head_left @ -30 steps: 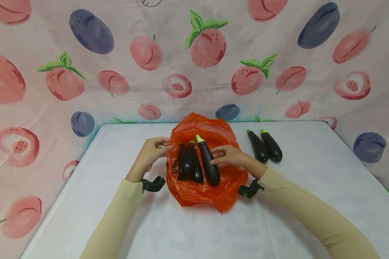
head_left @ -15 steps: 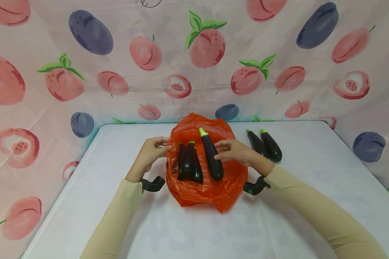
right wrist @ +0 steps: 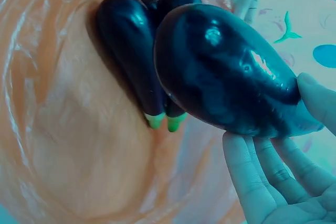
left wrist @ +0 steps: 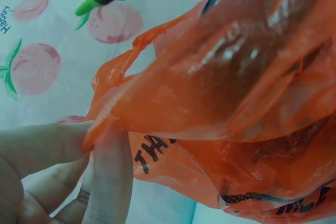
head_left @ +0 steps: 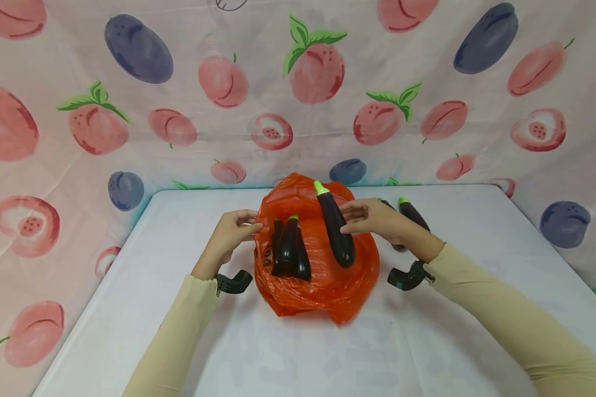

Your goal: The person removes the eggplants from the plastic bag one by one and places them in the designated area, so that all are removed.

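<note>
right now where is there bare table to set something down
Bare table: in front of the orange bag, between the sleeves; left of the left hand; right of the two loose eggplants. Crowded: the bag's left half, holding three eggplants.

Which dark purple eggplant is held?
The dark purple eggplant pinched by the right hand over the orange plastic bag; three others lie inside it, two on the white table.
</note>
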A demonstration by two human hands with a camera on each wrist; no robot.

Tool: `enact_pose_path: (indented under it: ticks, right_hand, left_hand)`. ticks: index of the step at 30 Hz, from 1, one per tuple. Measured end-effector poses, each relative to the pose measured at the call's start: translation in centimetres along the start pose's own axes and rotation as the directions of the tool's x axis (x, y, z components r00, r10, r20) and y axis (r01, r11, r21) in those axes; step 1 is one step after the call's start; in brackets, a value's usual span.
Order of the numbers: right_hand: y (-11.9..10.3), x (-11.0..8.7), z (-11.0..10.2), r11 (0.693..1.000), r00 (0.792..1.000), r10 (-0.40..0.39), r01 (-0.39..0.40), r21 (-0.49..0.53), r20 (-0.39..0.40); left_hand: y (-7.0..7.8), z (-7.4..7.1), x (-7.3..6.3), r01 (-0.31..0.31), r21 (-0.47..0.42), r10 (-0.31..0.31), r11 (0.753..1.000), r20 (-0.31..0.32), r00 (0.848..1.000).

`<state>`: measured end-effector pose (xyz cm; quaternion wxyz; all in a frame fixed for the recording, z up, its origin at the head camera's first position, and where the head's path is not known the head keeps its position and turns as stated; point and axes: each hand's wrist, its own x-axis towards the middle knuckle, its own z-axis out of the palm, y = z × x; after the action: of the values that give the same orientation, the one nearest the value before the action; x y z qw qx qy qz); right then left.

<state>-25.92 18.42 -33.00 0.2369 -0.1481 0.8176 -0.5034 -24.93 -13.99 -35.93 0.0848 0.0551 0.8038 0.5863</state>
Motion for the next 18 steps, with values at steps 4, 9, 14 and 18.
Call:
enact_pose_path:
  ticks: [4, 9, 14, 18]
  right_hand:
    - [-0.6, -0.8, -0.6, 0.999, 1.000, -0.018, 0.018, -0.030, -0.007]
    - [-0.9, -1.5, -1.5, 0.998, 0.999, -0.032, 0.030, -0.056, -0.035]
    - [-1.0, -2.2, -2.5, 0.997, 0.998, -0.050, 0.047, -0.061, -0.049]
    - [-1.1, -3.0, -3.4, 0.996, 0.997, -0.054, 0.049, -0.080, -0.058]
  left_hand:
    - [-0.1, 0.0, 0.0, 0.002, -0.001, -0.002, 1.000, 0.001, 1.000]
    - [0.0, 0.0, 0.0, 0.005, 0.005, -0.005, 1.000, -0.001, 1.000]
    - [0.0, 0.0, 0.0, 0.007, 0.012, -0.007, 1.000, -0.002, 1.000]
    - [0.0, 0.0, 0.0, 0.013, 0.018, -0.013, 1.000, -0.004, 1.000]
